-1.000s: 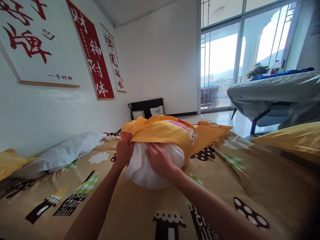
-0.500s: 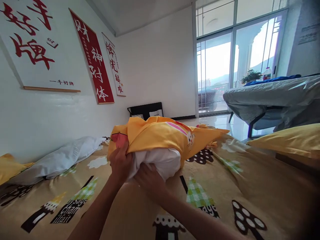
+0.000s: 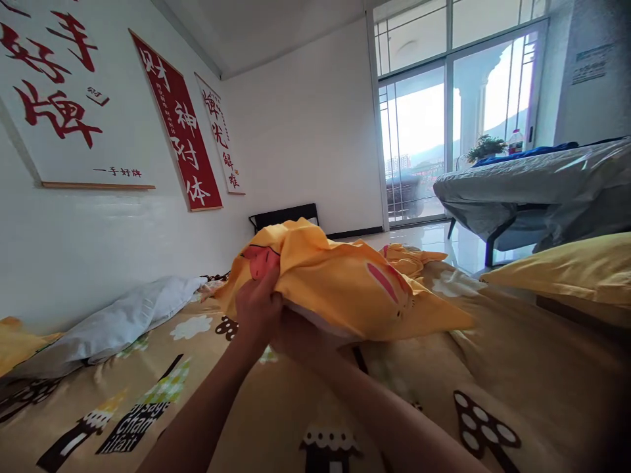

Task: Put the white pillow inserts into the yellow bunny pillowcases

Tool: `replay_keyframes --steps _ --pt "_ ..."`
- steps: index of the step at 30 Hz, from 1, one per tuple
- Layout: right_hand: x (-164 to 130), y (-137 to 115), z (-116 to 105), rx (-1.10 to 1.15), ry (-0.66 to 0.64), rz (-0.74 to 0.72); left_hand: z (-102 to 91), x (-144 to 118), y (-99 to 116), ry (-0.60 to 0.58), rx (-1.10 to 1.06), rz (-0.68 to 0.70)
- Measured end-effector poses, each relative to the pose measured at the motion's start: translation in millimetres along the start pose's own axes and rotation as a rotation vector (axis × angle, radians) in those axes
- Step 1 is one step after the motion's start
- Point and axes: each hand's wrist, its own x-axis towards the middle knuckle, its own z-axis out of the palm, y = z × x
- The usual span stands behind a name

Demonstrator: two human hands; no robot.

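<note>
A tan printed bed sheet point(image 3: 296, 414) spreads beneath a yellow, rabbit-printed cloth pillowcase point(image 3: 340, 282), apparently covering most of a soft white pillow point(image 3: 320, 323); one near strip is left uncovered. The left hand point(image 3: 259, 307) pinches the yellow edge; the right hand point(image 3: 304, 340) has hidden fingers, grip unclear.

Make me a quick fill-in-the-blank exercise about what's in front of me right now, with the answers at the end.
1. At the yellow cloth cover, the left hand appears to the ____ of the right hand.
2. The middle wall banner has a ____ background.
3. Near the potted plant on the covered table stands a see-through ____.

Missing words: left; red; bottle.
</note>
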Motion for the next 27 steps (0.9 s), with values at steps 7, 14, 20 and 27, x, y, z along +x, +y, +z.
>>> replay_keyframes --steps 7,14,20,27 --pt "-100.3 -11.8 35.4 0.037 -0.002 -0.695 24.4 1.7 -59.2 -0.243 0.149 -0.276" --pt "-57.0 32.5 17.2 -0.013 -0.362 0.092 -7.6 -10.7 -48.7 -0.037 -0.021 -0.201" --pt "-17.4 46.0 -17.1 -0.101 -0.312 0.264 -48.9 -11.2 -11.4 0.217 -0.14 -0.216" --pt "1.5 57.3 -62.8 -0.157 0.095 0.348 -59.3 -1.0 -0.6 0.556 -0.364 -0.322"
